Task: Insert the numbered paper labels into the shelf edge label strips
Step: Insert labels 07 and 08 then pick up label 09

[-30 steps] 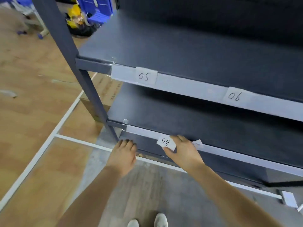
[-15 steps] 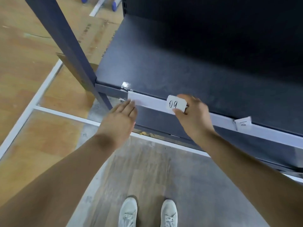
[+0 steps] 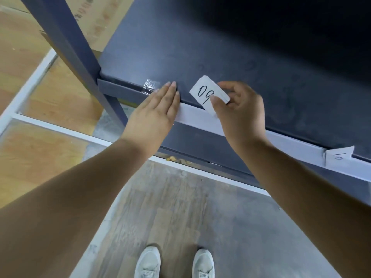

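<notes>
My right hand pinches a white paper label marked "09" between thumb and fingers, tilted, with its lower edge at the top of the pale label strip on the front edge of a dark shelf. My left hand lies flat with straight fingers over the strip's left end, fingertips on the shelf edge. A second label marked "10" sits in the strip far to the right.
A dark upright post rises at the shelf's left corner, with clear tape beside it. A cardboard box stands behind the post. White floor lines cross the wood floor. My shoes stand on grey flooring below.
The view has dropped closer to the lower shelf. My left hand moved up onto the strip's left end. The "09" label is now tilted and raised above the strip's top edge.
</notes>
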{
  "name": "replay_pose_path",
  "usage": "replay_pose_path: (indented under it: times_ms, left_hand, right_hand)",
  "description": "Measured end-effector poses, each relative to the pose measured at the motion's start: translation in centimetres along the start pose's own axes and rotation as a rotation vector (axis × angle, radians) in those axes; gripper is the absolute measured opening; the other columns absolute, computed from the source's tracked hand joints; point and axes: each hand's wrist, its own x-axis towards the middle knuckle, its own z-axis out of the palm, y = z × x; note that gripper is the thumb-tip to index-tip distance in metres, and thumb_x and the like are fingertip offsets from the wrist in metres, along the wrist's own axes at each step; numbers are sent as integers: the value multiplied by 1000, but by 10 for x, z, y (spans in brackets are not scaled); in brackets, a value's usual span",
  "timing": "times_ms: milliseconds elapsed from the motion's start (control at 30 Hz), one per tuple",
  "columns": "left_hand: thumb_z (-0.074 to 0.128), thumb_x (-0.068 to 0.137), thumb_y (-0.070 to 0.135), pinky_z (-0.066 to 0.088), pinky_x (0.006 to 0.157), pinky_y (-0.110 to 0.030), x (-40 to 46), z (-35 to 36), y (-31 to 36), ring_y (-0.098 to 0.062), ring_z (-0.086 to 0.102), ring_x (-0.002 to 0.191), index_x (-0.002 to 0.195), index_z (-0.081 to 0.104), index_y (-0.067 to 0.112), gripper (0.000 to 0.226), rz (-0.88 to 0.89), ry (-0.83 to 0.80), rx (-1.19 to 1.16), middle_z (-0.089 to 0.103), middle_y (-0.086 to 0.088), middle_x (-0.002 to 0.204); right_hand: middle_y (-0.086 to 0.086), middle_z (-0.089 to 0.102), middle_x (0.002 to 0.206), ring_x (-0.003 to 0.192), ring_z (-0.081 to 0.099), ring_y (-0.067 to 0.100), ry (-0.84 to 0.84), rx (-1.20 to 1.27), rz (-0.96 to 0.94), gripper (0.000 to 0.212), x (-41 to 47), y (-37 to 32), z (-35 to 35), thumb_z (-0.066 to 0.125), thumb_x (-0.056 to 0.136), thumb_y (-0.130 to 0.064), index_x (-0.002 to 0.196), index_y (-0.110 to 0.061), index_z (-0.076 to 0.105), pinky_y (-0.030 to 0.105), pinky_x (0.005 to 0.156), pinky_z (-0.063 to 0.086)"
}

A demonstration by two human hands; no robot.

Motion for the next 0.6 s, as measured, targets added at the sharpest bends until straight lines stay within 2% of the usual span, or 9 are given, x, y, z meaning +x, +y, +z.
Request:
replay_pose_path:
  times_ms: [133, 233, 300, 400, 600]
  left_hand:
    - [84, 63, 7, 32, 105, -40, -5, 5, 0, -37, 50, 122, 128, 39, -13, 81, 45, 106, 19, 48, -28, 132]
    - [83, 65, 6, 28, 106, -40, -7, 6, -1, -37, 49, 124, 128, 40, -13, 78, 52, 113, 17, 48, -28, 133]
    - [83, 65, 6, 29, 105, -40, -7, 8, -2, -36, 49, 123, 128, 43, -13, 78, 62, 126, 4, 48, -28, 133]
    - [83, 66, 7, 30, 105, -40, -10, 9, -4, -36, 50, 123, 129, 36, -11, 81, 67, 145, -15, 48, -27, 133]
    - [81, 69, 4, 28, 105, -41, -13, 12, -6, -36, 49, 124, 129, 37, -10, 76, 75, 170, -44, 48, -27, 134]
  right_hand:
    - [-24, 59, 72, 81, 67, 16, -16, 10, -18, 28, 3, -2, 7, 61, 86, -12, 74, -35, 51, 27, 72, 54]
    - [-21, 60, 74, 79, 67, 14, -36, 53, -27, 32, 5, -6, 11, 62, 86, -10, 72, -35, 48, 35, 74, 57]
    - [-20, 59, 75, 82, 66, 12, -53, 33, -50, 33, 7, -7, 14, 63, 85, -9, 72, -34, 47, 36, 74, 58]
    - [-18, 58, 74, 79, 66, 10, -83, 4, -56, 32, 9, -6, 18, 64, 85, -11, 70, -33, 45, 34, 76, 57]
    - [-15, 58, 73, 80, 67, 17, -72, -7, -22, 33, 13, 0, 21, 65, 85, -12, 70, -31, 43, 40, 78, 56]
